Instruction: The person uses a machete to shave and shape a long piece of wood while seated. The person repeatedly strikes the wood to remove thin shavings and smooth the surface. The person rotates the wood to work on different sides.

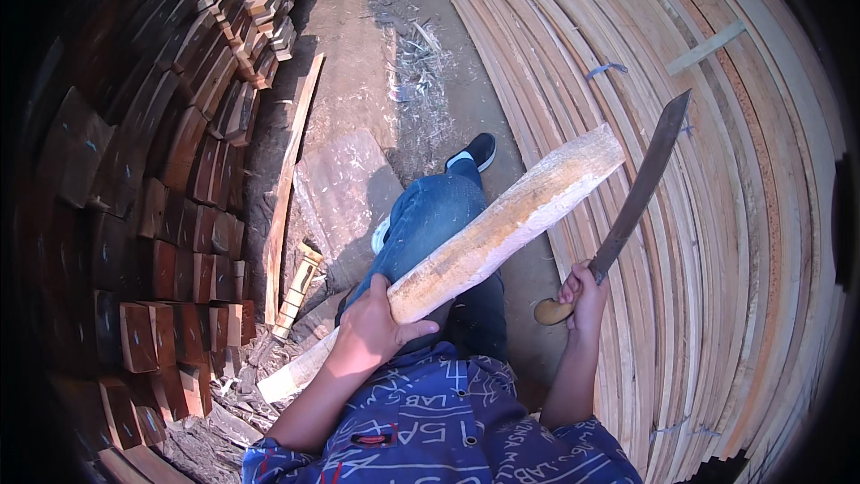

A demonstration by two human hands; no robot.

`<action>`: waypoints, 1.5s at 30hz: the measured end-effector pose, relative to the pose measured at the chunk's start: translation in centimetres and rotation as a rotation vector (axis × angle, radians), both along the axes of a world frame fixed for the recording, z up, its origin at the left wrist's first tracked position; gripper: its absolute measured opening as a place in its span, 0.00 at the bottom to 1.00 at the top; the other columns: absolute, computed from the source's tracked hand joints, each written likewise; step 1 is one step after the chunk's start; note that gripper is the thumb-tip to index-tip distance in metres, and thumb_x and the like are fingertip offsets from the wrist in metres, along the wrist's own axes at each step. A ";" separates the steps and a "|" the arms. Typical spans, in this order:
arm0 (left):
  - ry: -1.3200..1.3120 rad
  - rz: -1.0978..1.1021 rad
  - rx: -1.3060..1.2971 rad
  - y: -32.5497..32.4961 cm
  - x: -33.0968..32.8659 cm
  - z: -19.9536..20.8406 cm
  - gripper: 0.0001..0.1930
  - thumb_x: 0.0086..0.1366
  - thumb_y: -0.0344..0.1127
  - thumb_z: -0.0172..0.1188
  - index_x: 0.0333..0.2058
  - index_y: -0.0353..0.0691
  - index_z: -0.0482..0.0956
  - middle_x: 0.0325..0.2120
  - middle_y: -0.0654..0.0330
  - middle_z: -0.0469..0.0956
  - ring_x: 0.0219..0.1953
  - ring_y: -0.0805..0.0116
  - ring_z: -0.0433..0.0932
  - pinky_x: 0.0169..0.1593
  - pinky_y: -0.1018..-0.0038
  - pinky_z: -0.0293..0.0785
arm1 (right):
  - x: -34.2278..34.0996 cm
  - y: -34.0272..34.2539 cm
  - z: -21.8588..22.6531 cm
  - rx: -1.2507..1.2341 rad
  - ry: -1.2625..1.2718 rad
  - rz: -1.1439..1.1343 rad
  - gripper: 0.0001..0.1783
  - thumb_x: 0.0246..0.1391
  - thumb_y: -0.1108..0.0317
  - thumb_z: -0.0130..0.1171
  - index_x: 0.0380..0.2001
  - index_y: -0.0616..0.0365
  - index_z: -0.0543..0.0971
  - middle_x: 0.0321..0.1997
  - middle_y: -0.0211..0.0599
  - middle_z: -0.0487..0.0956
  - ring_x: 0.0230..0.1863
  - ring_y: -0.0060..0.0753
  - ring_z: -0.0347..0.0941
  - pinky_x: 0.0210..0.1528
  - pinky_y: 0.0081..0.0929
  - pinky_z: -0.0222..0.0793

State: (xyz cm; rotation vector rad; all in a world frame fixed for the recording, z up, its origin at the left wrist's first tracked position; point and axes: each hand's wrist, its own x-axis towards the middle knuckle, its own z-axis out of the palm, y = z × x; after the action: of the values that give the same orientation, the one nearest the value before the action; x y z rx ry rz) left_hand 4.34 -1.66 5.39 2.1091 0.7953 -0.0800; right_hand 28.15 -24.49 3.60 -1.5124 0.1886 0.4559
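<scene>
My left hand grips a long pale wooden log near its lower third; the log slants from lower left up to the right across my lap. My right hand holds the wooden handle of a machete, whose dark blade points up and to the right, apart from the log. My blue-jeaned leg stretches forward, ending in a dark shoe.
A wide stack of pale curved planks fills the right side. On the left, dark reddish wood blocks are piled high. A thin plank and a flat board lie on the dirt ground, with wood chips ahead.
</scene>
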 end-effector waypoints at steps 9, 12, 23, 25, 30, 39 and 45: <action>-0.131 -0.060 0.198 1.0 -0.5 -2.0 0.29 0.63 0.52 0.62 0.42 0.27 0.64 0.30 0.39 0.73 0.33 0.38 0.75 0.39 0.56 0.71 | -3.7 -1.0 0.8 -0.057 0.020 0.311 0.11 0.54 0.74 0.60 0.23 0.57 0.68 0.14 0.27 0.67 0.11 0.19 0.63 0.15 0.21 0.59; -0.104 -0.085 0.108 1.5 -0.1 0.0 0.23 0.60 0.45 0.66 0.36 0.29 0.67 0.27 0.42 0.72 0.31 0.41 0.75 0.35 0.57 0.69 | -4.4 -1.7 0.6 -0.135 -0.021 0.430 0.13 0.54 0.72 0.63 0.22 0.56 0.69 0.14 0.25 0.69 0.13 0.17 0.65 0.15 0.20 0.59; -0.227 -0.073 0.280 0.5 0.4 1.1 0.13 0.53 0.31 0.68 0.29 0.37 0.71 0.25 0.51 0.70 0.29 0.46 0.75 0.32 0.56 0.71 | -4.7 0.4 1.3 -0.305 -0.148 0.528 0.16 0.52 0.70 0.67 0.19 0.55 0.69 0.16 0.19 0.66 0.20 0.11 0.60 0.21 0.20 0.54; -0.227 -0.074 0.295 0.7 0.9 1.4 0.13 0.52 0.30 0.68 0.28 0.37 0.70 0.24 0.51 0.69 0.28 0.45 0.74 0.32 0.56 0.70 | -4.5 1.3 1.9 -0.335 -0.180 0.532 0.17 0.52 0.70 0.67 0.18 0.55 0.69 0.16 0.18 0.65 0.21 0.11 0.59 0.23 0.21 0.54; -0.242 -0.132 0.371 0.4 1.2 0.5 0.12 0.49 0.27 0.64 0.32 0.38 0.72 0.28 0.51 0.68 0.33 0.47 0.73 0.36 0.56 0.71 | -4.6 1.9 3.1 -0.460 -0.253 0.485 0.17 0.50 0.67 0.68 0.18 0.59 0.71 0.15 0.22 0.65 0.20 0.14 0.59 0.22 0.25 0.55; -0.216 -0.099 0.295 -1.6 1.3 -2.2 0.24 0.44 0.29 0.62 0.43 0.34 0.67 0.38 0.47 0.67 0.45 0.45 0.68 0.48 0.58 0.63 | -4.1 3.2 4.9 -0.918 -0.650 0.588 0.14 0.43 0.61 0.69 0.24 0.61 0.78 0.17 0.45 0.76 0.20 0.48 0.74 0.24 0.38 0.67; -0.098 -0.023 0.295 -1.5 0.3 -1.8 0.31 0.44 0.30 0.64 0.50 0.34 0.66 0.42 0.48 0.67 0.48 0.47 0.68 0.52 0.57 0.61 | -3.4 4.6 5.6 -1.055 -0.846 0.703 0.10 0.37 0.64 0.67 0.23 0.56 0.78 0.20 0.46 0.78 0.26 0.52 0.78 0.29 0.45 0.72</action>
State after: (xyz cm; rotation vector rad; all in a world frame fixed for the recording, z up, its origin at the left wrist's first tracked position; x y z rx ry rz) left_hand 4.60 -3.15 3.59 2.3796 0.7607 0.1354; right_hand 24.76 -19.90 9.16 -2.6764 -0.9349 0.2017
